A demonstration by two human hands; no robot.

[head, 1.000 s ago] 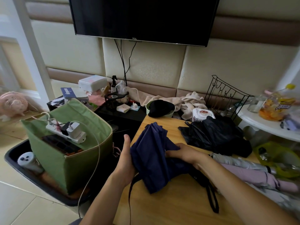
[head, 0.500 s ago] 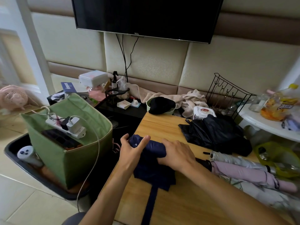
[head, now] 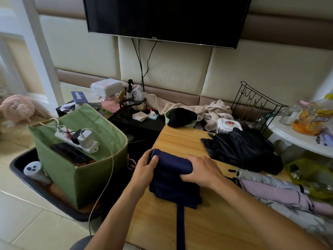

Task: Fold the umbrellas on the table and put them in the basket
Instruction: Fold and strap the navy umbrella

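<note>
A navy blue umbrella lies partly rolled on the wooden table, its loose cloth and strap hanging toward me. My left hand grips the roll's left end, thumb on top. My right hand curls over the roll's right end. A black umbrella lies crumpled at the table's far right. A silver umbrella and a pink umbrella lie folded on the right. The green fabric basket stands on the floor to the left of the table.
A white power strip with chargers rests across the basket's opening, its cable trailing down. The basket sits in a black tray. A black wire rack, towels and a wipes box crowd the table's far edge. A white side table stands right.
The navy umbrella went from a loose bunch held up between my hands to a tight roll pressed on the table. Both hands now sit on the roll's ends.
</note>
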